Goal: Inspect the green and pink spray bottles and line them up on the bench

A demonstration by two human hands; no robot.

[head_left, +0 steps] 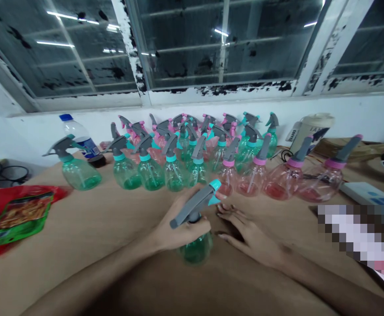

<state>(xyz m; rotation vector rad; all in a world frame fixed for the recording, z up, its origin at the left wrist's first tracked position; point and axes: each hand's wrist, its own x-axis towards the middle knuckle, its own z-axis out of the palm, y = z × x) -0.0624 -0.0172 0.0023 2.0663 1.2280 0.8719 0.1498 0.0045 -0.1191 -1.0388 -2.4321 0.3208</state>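
Brown tabletop (89,228) under peeling windows, rows of spray bottles (192,153) across mid-frame. Your left hand (178,226) wraps the neck of a green spray bottle (195,245) at lower center, while your right hand (247,235) lies flat just beside it, fingers loosely spread.

My left hand (178,228) sits at centre frame, fingers curled shut around a grip, thumb tip pointing toward one o'clock, forearm running back toward seven o'clock. My right hand (247,235) lies just beside it at three o'clock, palm down, fingers loosely spread toward ten o'clock, forearm trailing toward four o'clock.
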